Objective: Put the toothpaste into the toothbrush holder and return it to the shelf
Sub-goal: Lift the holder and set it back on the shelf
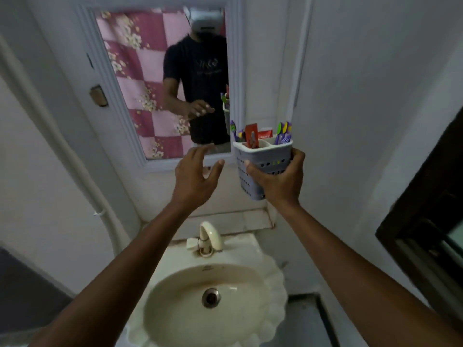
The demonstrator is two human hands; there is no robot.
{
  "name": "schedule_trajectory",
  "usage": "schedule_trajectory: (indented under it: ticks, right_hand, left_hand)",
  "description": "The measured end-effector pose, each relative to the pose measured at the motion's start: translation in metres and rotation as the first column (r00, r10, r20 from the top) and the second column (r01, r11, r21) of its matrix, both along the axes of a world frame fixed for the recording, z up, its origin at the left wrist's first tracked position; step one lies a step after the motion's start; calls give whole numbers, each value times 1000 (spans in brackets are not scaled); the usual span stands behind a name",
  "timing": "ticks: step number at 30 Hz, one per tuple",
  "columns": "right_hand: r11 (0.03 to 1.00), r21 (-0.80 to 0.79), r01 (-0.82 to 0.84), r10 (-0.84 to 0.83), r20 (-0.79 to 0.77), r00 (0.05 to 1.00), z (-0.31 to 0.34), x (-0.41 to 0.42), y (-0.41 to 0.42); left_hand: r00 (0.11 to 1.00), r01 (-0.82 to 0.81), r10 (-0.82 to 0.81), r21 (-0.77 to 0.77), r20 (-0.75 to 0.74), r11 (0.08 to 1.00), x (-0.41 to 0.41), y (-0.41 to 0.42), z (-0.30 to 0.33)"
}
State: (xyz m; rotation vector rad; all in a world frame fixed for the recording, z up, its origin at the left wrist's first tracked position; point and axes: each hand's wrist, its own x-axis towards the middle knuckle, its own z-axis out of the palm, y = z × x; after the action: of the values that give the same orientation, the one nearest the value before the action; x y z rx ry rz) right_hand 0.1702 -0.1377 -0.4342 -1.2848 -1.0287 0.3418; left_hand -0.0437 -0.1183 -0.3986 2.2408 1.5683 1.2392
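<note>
Above a cream washbasin (270, 279) with a curved tap (209, 236) at its back edge, both bare arms reach up toward the wall. Behind them hangs a white-framed mirror (160, 83), which reflects a pink checked curtain (130, 58) with a flower print and the person in a dark T-shirt; the print on the shirt is too blurred to read. A white pipe (75, 159) runs down the wall on the left, and a dark window frame (426, 221) cuts in from the right. The right hand (278, 179) is clamped around the lower body of a grey toothbrush holder (263, 152) with small holes in its sides, thumb on the side nearest the mirror and fingers (298, 156) wrapped round the far side, holding it upright just beside the mirror's lower right corner and clear of any surface. Inside it stands the toothpaste (265, 134), a red tube whose white lettering looks like "Colgate", rising above the rim and well above the gripping fingers. Beside the tube are a red card-like packet (251, 136), purple and green toothbrushes (283, 134) at the right end and more toothbrush handles (235, 132) at the left. The left hand (195, 176) hovers empty just left of the holder, fingers spread apart and touching nothing.
</note>
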Motion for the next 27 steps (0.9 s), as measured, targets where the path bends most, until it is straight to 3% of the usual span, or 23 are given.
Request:
schedule_trajectory:
  ticks: [11, 19, 23, 27]
  right_hand:
    - [944, 330, -7, -4, 32, 999, 261, 38, 0]
    - [880, 475, 8, -24, 26, 999, 392, 42, 0]
    - [854, 518, 46, -67, 22, 997, 433, 39, 4]
    - [837, 541, 79, -105, 17, 994, 461, 35, 9]
  left_hand:
    - [1000, -21, 23, 419, 0, 908, 10, 11, 222]
    - [996, -76, 91, 636, 9, 768, 20, 41, 360]
    - [984, -145, 177, 636, 14, 758, 24, 78, 402]
    - [966, -225, 258, 582, 27, 781, 24, 115, 405]
